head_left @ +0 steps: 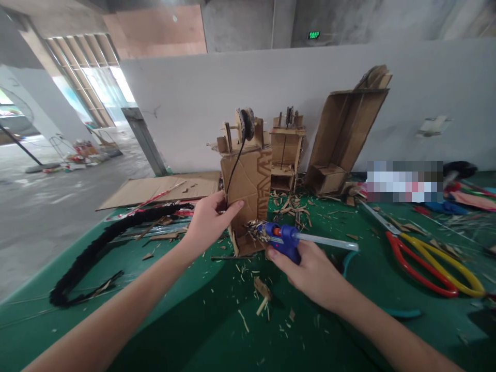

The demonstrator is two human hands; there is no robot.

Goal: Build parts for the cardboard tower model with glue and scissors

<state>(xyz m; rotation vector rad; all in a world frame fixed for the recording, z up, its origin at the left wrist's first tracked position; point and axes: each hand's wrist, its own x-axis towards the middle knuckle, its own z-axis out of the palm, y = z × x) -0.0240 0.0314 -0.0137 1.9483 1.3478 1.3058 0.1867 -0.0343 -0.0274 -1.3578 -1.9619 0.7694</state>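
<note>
My right hand (308, 266), just right of and below centre, is closed around the grip of a blue glue gun (289, 237); a translucent glue stick (329, 241) projects from its rear toward the right, and shreds crust its nozzle end, which lies before the lower part of a cardboard tower (246, 181). Whether it touches I cannot tell. The tower stands upright at mid-frame: brown, creased, with a zigzag relief along its right edge and, on top, a spool (246, 124) from which a black cord (235, 168) slants down the front. My left hand (207, 217) pinches the tower's left edge, thumb flat on the front, fingertips hidden. Both forearms enter from the lower corners and converge. Beyond, right of centre, stand a smaller cardboard structure (284, 150) and a tall, leaning cardboard box (344, 129). Red-and-yellow-handled scissors (393, 243) lie at right, a fuzzy black strip (96, 245) at left, on the scrap-strewn green table (186, 320).
</note>
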